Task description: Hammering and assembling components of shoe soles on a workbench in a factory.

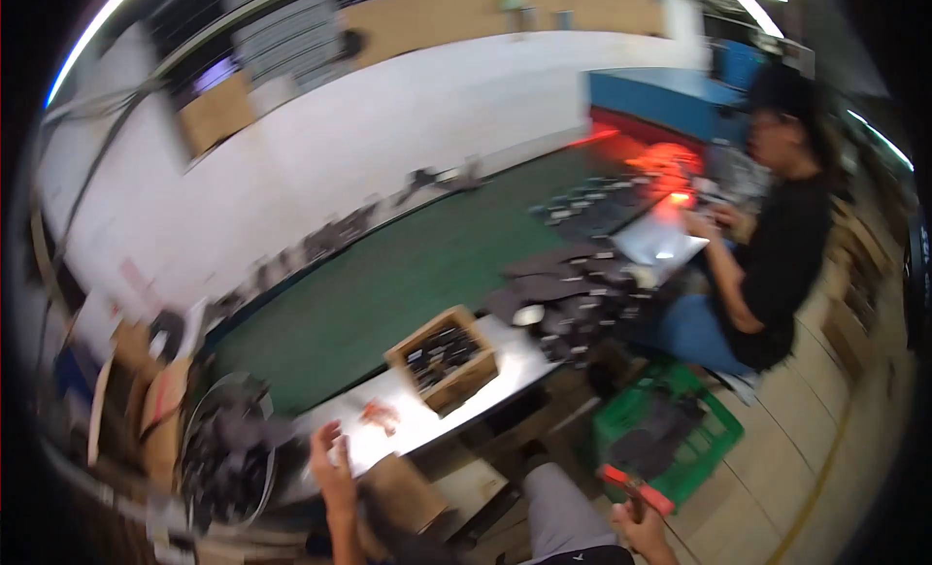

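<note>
My left hand (333, 468) is raised at the near edge of the white, brightly lit worktop (364, 448). Its fingers are apart and it holds nothing. Just beyond it on that surface lies a small loose heap of orange-red bits (380, 416), too blurred to name. A brown open box (454, 397) of small black parts stands farther right. Low at the right, my right hand (643, 534) is closed around a T-shaped tool (637, 489) with a red crosspiece and a darker shaft. Motion blur hides its exact kind.
A green basket (718, 431) with dark pieces stands on the floor at right, beside a seated co-worker (777, 235) under red light. Dark pieces lie along the green bench (388, 283). A filled clear bag (233, 448) and cardboard boxes (165, 410) crowd the left.
</note>
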Tool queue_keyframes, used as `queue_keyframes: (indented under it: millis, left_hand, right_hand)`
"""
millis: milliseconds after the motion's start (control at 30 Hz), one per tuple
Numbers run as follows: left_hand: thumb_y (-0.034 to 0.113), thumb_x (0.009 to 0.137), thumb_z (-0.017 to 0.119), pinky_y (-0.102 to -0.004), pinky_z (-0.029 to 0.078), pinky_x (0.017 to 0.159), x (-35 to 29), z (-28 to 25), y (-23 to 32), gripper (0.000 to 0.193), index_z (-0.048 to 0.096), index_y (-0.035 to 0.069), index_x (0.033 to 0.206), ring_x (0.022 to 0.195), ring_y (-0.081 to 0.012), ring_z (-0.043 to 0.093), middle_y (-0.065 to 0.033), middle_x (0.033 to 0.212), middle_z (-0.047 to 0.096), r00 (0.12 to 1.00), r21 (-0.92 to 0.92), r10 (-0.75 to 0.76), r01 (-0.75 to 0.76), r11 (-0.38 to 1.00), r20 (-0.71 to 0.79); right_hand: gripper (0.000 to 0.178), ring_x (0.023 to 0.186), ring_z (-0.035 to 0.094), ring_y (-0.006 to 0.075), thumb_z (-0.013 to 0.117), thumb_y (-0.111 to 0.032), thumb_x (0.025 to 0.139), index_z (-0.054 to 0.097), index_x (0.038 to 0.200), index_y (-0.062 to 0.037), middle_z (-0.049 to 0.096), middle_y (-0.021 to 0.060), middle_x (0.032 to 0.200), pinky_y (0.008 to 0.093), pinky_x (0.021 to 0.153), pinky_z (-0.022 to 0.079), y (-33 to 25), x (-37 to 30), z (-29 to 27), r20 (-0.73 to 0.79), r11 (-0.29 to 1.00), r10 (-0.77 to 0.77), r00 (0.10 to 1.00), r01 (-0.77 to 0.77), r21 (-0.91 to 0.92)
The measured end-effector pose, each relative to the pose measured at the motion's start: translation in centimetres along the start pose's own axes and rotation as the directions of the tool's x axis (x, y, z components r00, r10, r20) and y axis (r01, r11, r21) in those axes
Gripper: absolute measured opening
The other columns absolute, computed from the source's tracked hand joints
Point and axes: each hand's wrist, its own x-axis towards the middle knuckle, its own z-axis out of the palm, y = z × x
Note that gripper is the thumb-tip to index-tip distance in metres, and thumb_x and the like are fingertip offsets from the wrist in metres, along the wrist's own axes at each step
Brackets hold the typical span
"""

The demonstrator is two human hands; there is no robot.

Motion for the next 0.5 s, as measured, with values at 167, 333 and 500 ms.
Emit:
queue_keyframes:
  millis: [167, 333, 500]
  left_hand:
    - [0.006, 0.085, 0.061, -0.0407, 0.055, 0.081, 13.5, 8.8, -6.3, 0.021, 0.063, -0.004, 0.104, 0.094, -0.0272, 0.068, -0.0169, 0.099, 0.069, 0.906, 0.309, 0.289, -0.383, 0.870, 0.311]
    - [0.019, 0.093, 0.058, -0.0402, 0.053, 0.064, 14.0, 14.0, 0.7, 0.031, 0.063, -0.002, 0.115, 0.075, -0.0347, 0.066, -0.0203, 0.094, 0.069, 0.616, 0.422, 0.446, -0.779, 0.464, 0.649]
    - [0.012, 0.095, 0.055, -0.0427, 0.056, 0.081, 14.3, 16.6, 2.9, 0.024, 0.065, -0.001, 0.112, 0.098, -0.0370, 0.066, -0.0230, 0.109, 0.066, 0.725, 0.483, 0.136, -0.574, 0.661, 0.676]
  right_hand:
    - [0.042, 0.057, 0.053, 0.0056, 0.066, -0.047, 0.091, 0.072, 0.080, -0.0063, 0.058, -0.0030, 0.062, 0.0259, 0.053, 0.043, -1.5, -0.4, 1.8, 0.171, 0.981, 0.193, 0.966, -0.184, -0.069]
    - [0.042, 0.059, 0.054, 0.0167, 0.066, -0.044, 0.091, 0.062, 0.075, -0.0045, 0.057, 0.0055, 0.062, 0.0366, 0.059, 0.044, -2.8, -1.9, 0.0, 0.041, 0.978, 0.149, 0.988, -0.141, -0.155]
    - [0.048, 0.057, 0.056, 0.0174, 0.065, -0.044, 0.090, 0.063, 0.069, -0.0009, 0.058, 0.0061, 0.059, 0.0365, 0.058, 0.045, -2.3, -3.5, -1.4, -0.083, 0.992, 0.097, 0.992, -0.103, -0.070]
